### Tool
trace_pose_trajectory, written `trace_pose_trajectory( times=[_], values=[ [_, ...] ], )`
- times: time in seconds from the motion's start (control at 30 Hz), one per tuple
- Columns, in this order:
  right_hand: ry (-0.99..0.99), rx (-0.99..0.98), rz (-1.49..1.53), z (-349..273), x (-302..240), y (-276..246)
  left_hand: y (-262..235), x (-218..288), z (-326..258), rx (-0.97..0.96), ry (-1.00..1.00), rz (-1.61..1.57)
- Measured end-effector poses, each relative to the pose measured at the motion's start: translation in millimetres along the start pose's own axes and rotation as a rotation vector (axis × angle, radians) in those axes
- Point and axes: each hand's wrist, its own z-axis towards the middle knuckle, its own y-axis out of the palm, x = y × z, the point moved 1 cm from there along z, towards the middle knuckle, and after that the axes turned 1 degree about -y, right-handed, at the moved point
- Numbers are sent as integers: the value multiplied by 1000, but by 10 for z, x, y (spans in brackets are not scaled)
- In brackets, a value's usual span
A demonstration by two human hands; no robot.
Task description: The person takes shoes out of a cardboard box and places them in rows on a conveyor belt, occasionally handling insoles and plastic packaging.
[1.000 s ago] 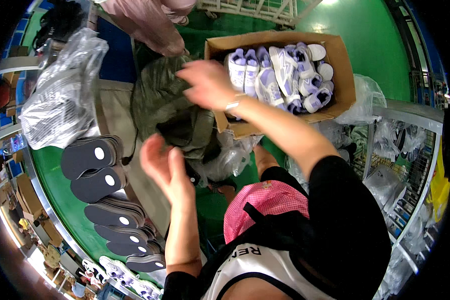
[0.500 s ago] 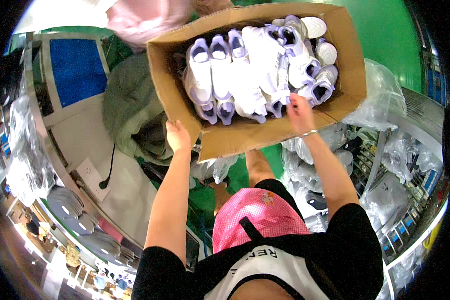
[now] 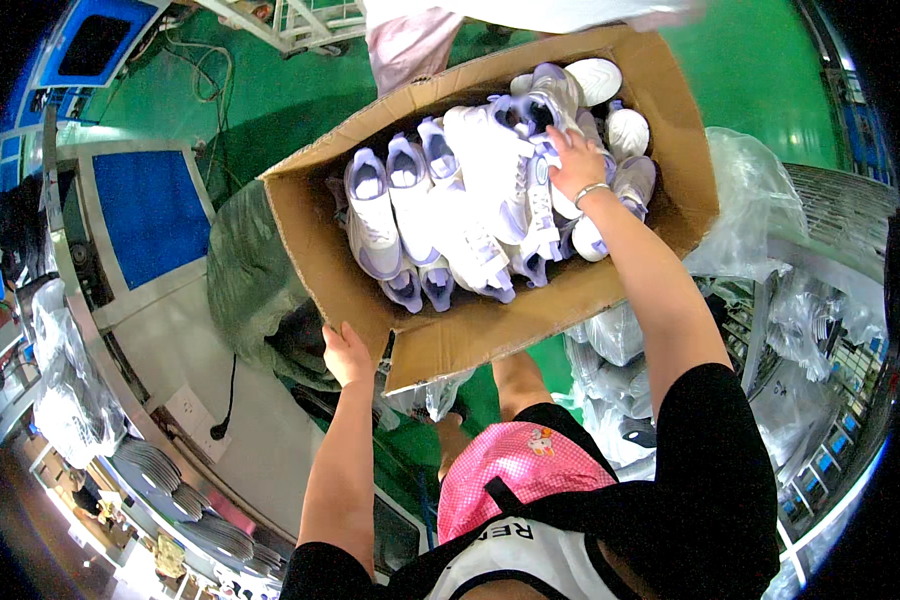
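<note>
A brown cardboard box [image 3: 295, 240], tilted in the view, holds several white sneakers [image 3: 373, 225] with lavender trim, packed in rows. My left hand [image 3: 348, 354] grips the box's near left corner, the thumb over the rim. Inside the box at the right, my right hand [image 3: 577, 168] rests on the sneakers beside a dark shoe opening, its fingers spread. Part of the sneaker beneath that hand is covered by the palm. At the far right end, a few sneakers lie with a white sole [image 3: 595, 80] showing.
Across the box stands another person in pink trousers [image 3: 405, 55]. A grey-green sack [image 3: 250, 255] sits left of the box, by a white machine table [image 3: 170, 330]. On the right are clear plastic bags [image 3: 755, 200] and a metal rack [image 3: 820, 460].
My right hand has moved from the near edge of the shoes farther into the box. The box sits lower and slightly left in view; my left hand still holds its corner.
</note>
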Motion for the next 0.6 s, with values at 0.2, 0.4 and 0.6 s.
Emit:
trace_pose_trajectory(
  times=[0.2,0.4,0.6],
  values=[
    [-38,-123,-39,137,-113,-95,-33,-66,7,52,50,6],
    [77,-38,18,478,147,-9,-67,59,45,72,53,0],
    [506,146,1540,-135,553,-601,-87,-149,94,79,94,-9]
  ],
)
